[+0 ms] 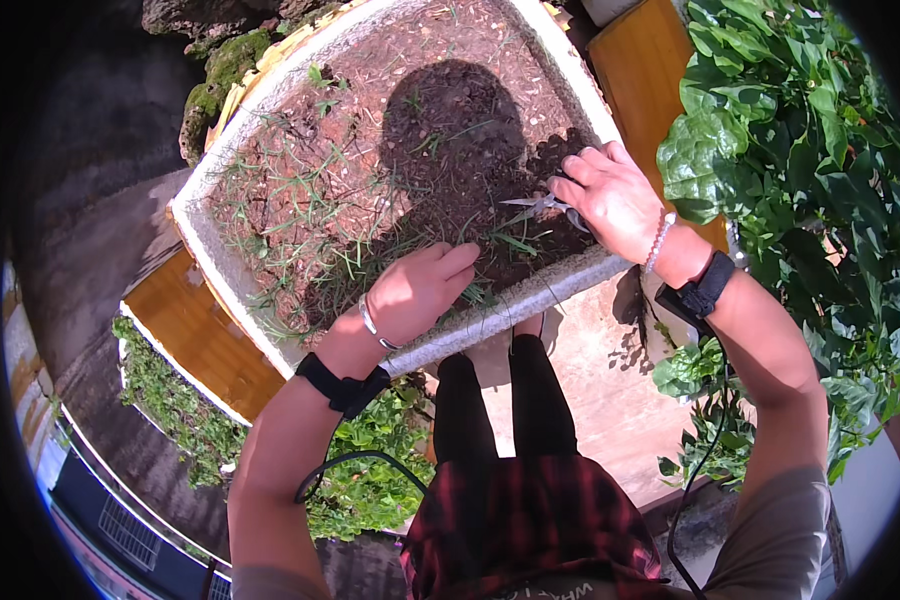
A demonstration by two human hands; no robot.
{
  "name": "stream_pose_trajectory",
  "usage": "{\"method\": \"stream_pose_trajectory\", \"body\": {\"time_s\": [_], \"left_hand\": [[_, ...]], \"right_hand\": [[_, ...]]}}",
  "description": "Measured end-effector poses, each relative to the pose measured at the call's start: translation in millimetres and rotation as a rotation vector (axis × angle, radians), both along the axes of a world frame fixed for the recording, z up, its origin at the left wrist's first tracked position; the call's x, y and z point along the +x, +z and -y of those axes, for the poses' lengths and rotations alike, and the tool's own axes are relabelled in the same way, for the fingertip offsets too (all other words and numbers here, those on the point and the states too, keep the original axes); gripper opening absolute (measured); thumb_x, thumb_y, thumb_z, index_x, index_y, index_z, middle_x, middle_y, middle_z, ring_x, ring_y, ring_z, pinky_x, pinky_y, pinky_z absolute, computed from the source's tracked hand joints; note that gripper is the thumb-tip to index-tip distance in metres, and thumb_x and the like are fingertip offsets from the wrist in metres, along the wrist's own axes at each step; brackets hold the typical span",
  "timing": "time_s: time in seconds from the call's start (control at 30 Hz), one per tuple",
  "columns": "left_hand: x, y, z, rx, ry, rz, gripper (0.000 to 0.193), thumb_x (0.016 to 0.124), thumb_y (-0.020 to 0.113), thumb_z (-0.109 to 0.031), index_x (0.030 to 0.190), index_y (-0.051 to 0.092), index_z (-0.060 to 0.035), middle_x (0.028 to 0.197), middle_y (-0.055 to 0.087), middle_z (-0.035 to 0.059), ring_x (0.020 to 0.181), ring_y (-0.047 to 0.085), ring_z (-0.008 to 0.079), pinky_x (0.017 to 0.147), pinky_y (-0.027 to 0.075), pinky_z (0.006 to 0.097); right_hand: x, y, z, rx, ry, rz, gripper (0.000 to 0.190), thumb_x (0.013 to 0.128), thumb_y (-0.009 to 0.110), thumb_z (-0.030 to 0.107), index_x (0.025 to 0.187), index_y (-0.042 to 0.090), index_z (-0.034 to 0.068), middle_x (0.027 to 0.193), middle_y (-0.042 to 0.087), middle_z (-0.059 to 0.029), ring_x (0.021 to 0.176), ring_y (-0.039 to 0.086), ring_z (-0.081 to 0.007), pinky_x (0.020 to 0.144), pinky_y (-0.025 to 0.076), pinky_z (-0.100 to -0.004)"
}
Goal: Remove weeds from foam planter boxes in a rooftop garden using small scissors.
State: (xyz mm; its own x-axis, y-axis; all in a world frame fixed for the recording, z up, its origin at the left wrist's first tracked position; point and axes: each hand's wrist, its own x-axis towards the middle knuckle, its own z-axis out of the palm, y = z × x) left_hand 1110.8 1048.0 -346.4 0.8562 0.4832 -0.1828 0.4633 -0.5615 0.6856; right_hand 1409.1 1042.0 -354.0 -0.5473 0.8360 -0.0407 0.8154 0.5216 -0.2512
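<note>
My right hand [607, 196] holds a pair of small scissors [538, 203] by the handles. The metal blades are parted slightly and point left, low over the soil [465, 172] of a white foam planter box [495, 316]. Beside the blades lies a tuft of green grass blades [517, 244]. My left hand [422, 291] is low over the near edge of the box, fingers drawn together and bent. Grass shows around its fingertips, but whether they grip any is hidden. Thin grass [322, 187] grows mostly across the left part of the soil.
Broad-leaved plants [765, 142] crowd the right side beside an orange-brown box wall [637, 82]. Mossy rocks [229, 67] stand behind the box at upper left. Another planter [202, 322] with low greenery sits at left. Black cables [367, 454] run from both wrist straps.
</note>
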Motion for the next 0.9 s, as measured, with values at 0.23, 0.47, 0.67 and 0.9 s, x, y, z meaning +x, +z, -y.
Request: {"method": "stream_pose_trajectory", "body": {"time_s": [0.23, 0.47, 0.67, 0.9], "left_hand": [[31.4, -30.4, 0.7, 0.208, -0.09, -0.171, 0.015, 0.076, 0.058, -0.006, 0.088, 0.063, 0.0013, 0.13, 0.051, 0.0129, 0.095, 0.06, 0.0283, 0.077, 0.053, 0.0364], [25.4, -47.1, 11.5, 0.198, -0.02, -0.232, 0.014, 0.07, 0.059, -0.001, 0.084, 0.06, -0.0035, 0.089, 0.054, 0.01, 0.087, 0.06, 0.0291, 0.072, 0.053, 0.0388], [3.1, -41.1, 5.7, 0.162, 0.045, -0.182, 0.02, 0.067, 0.058, 0.002, 0.087, 0.061, -0.0033, 0.086, 0.055, 0.0121, 0.083, 0.059, 0.0317, 0.071, 0.052, 0.0391], [44.2, -28.8, 26.8, 0.113, -0.238, -0.099, 0.044, 0.075, 0.056, -0.007, 0.119, 0.055, -0.0053, 0.089, 0.058, 0.0087, 0.084, 0.061, 0.0268, 0.073, 0.053, 0.0363]], "right_hand": [[-15.6, -27.0, 1.8, -0.076, 0.175, -0.088, 0.021, 0.075, 0.058, 0.016, 0.094, 0.063, 0.011, 0.089, 0.052, -0.0047, 0.093, 0.051, -0.0213, 0.08, 0.036, -0.0363], [-26.7, -50.5, 7.1, -0.156, 0.199, -0.192, 0.036, 0.072, 0.054, 0.024, 0.102, 0.064, 0.007, 0.093, 0.054, -0.0093, 0.09, 0.051, -0.0256, 0.082, 0.038, -0.0389], [-8.8, -19.6, 3.1, -0.169, 0.006, 0.003, 0.028, 0.073, 0.057, 0.014, 0.1, 0.066, 0.012, 0.09, 0.055, -0.0072, 0.091, 0.055, -0.0242, 0.083, 0.04, -0.0363], [13.0, 3.8, 7.8, -0.084, 0.122, 0.113, 0.026, 0.077, 0.057, 0.011, 0.101, 0.067, 0.013, 0.092, 0.056, -0.0041, 0.098, 0.054, -0.0207, 0.087, 0.039, -0.0358]]}}
